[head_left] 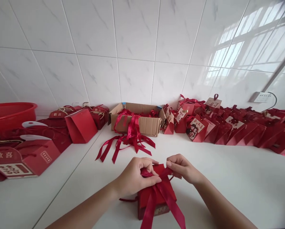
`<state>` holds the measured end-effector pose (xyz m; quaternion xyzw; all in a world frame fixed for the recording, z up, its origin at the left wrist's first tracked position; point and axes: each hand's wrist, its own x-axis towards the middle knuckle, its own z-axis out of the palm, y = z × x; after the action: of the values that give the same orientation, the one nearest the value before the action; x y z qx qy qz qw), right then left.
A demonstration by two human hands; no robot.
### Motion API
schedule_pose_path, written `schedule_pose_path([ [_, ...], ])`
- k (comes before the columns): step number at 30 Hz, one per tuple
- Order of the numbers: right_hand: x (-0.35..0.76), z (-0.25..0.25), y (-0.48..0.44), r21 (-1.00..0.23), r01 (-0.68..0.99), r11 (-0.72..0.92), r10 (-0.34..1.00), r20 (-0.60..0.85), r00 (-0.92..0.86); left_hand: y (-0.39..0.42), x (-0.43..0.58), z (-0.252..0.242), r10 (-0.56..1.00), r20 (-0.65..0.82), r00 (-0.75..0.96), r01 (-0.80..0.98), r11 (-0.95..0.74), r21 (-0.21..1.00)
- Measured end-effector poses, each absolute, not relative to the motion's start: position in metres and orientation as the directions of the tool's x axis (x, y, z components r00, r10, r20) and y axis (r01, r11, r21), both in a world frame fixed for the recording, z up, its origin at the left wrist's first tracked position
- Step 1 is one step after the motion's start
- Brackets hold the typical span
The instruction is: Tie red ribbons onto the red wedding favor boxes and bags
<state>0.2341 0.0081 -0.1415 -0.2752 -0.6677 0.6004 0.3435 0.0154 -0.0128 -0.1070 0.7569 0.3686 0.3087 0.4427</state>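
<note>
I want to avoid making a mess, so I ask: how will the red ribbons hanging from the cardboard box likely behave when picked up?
The ribbons are probably floppy, since they drape over the front wall of the cardboard box and onto the table. Their glossy surface suggests they may feel slippery. Strips overlap, so lifting one may pull others.

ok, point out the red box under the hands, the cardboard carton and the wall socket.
Red box (159, 198): head view, bare patch of its top panel.
Cardboard carton (150, 126): head view, right half of its front wall.
Wall socket (262, 97): head view, its white front face.
</note>
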Motion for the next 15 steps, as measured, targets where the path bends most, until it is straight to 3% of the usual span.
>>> schedule_pose_path([
  [15,0.2342,-0.1401,0.0072,-0.986,0.005,0.168,0.842,0.140,-0.520,-0.0125,0.0161,-0.1062,0.845,0.136,0.517,0.270,-0.312,0.911],
])
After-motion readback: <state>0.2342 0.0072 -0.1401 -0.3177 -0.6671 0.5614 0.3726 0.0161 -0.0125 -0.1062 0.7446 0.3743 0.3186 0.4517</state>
